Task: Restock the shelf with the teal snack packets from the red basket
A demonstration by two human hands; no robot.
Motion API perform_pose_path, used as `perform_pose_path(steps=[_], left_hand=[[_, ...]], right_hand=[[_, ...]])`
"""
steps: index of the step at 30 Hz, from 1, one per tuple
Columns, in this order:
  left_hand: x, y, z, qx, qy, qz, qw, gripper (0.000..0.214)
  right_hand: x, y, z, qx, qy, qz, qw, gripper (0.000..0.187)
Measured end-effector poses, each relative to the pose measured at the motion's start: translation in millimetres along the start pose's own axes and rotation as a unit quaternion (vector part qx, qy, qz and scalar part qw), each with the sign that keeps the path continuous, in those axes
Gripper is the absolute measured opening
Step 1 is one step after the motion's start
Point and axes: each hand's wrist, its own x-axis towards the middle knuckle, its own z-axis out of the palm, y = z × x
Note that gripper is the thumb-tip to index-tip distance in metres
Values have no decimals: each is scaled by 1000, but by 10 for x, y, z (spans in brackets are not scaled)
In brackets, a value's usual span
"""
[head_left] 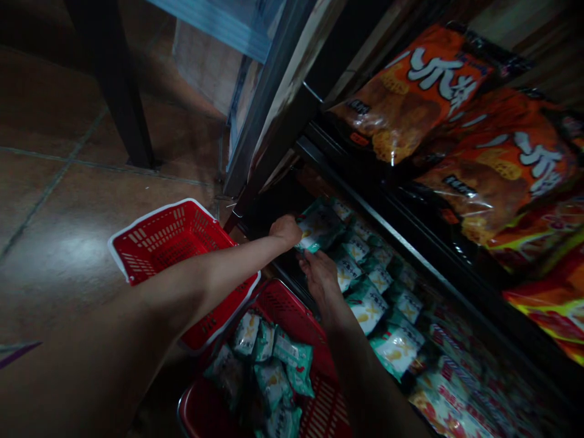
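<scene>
In the near basket (289, 304), loose packets (274, 380) slump together, having room to. Left hand (286, 231) and right hand (322, 275) grasp a green packet (322, 226) by two edges, probably for steadiness, at the lower shelf's (269, 212) left end. Farther right, orange bags (410, 100) lean back, seemingly for display.

1 glossy green packet (323, 226), tilted, hand-held

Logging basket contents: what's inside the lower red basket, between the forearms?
Green-and-white snack packets lie piled inside the lower red basket. The pile hides whatever is beneath; the right forearm covers some of the basket.
</scene>
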Motion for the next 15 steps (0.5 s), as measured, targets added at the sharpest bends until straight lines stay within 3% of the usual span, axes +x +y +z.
perform_pose_path(steps=[5,15], left_hand=[[96,-31,38,-23,2,10,1000,46],[192,-50,150,-74,11,2,997,39]], right_hand=[[99,5,16,7,31,11,999,22],[219,84,-81,-53,7,-36,998,15]])
